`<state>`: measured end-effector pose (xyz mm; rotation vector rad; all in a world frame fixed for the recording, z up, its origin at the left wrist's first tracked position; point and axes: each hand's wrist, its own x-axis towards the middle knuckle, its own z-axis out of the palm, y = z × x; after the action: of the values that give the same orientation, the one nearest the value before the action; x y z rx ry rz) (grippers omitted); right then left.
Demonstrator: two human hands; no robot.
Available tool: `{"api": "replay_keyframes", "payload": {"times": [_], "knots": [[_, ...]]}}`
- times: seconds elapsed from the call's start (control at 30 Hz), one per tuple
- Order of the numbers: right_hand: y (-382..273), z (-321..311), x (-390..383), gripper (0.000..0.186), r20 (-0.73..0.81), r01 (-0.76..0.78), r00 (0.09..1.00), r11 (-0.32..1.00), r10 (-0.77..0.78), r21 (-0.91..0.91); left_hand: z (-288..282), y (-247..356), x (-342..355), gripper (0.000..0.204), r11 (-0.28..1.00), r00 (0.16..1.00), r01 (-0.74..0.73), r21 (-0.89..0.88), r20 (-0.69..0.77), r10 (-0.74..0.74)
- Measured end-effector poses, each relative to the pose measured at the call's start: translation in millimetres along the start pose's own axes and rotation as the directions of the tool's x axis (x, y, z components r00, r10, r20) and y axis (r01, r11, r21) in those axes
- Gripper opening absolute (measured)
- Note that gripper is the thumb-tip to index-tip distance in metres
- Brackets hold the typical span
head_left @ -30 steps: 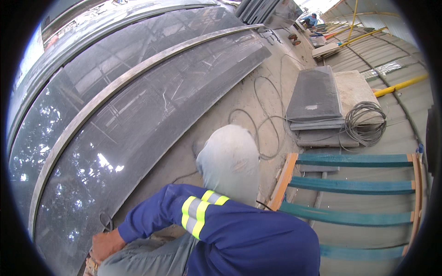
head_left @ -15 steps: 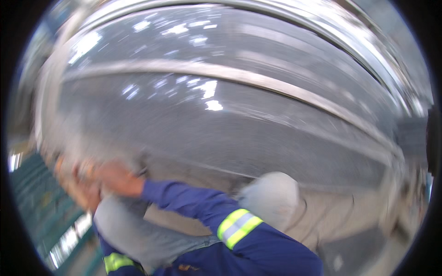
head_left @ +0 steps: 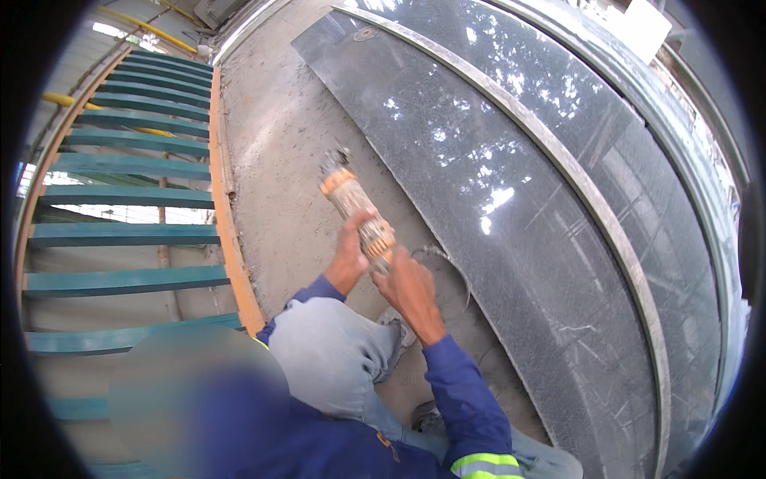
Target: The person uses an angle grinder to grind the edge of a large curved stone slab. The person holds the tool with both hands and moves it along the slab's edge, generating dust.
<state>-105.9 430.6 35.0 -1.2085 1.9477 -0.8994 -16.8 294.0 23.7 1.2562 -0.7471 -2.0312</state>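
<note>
1. Dusty, tan-and-orange cylindrical hand tool [head_left: 351, 197] sits around the middle of the view, angled so its grey metal head [head_left: 335, 160] points to about 11 o'clock. Looks held up over the bare grey concrete floor [head_left: 275, 136], clear of the long, polished dark-grey stone slab [head_left: 495, 263] over at 2 to 4 o'clock.
2. Both hands are busy: left hand [head_left: 348, 257] is curled round the body, right hand [head_left: 411, 291] is closed on the end at 5 o'clock. Metal head's free of fingers.
3. My read on the step: just handling and steadying the tool, nothing being worked on. Can't tell if it's running, the head's kinda blurry.
4. Next move, imo, calls for a firm two-handed grip and some slack in the thin grey cable [head_left: 465, 291], which curves by the slab's edge at 4 o'clock. Can't see where it plugs in.
5. Teal-slatted, orange-edged frame [head_left: 128, 233] at 9 to 10 o'clock is well apart.
</note>
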Motion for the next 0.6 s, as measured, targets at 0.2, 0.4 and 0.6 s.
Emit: {"api": "replay_keyframes", "payload": {"times": [0.2, 0.4, 0.6], "knots": [[14, 1, 2, 0.046, 0.036, -0.088, 0.995, 0.991, 0.092, -0.097, -2, -31, 13, 0.041, 0.997, 0.999, 0.030, -0.066, -0.023, -0.032], [4, 11, 55, 0.044, 0.013, -0.007, 1.000, 0.994, 0.008, -0.107, -4, 2, 58, 0.045, 0.999, 0.999, -0.027, -0.039, -0.039, 0.025], [-12, 10, 103, 0.043, -0.014, -0.002, 1.000, 0.996, 0.001, -0.093, -2, 33, 107, 0.046, 0.998, 0.998, -0.061, -0.015, -0.003, 0.061]]}}
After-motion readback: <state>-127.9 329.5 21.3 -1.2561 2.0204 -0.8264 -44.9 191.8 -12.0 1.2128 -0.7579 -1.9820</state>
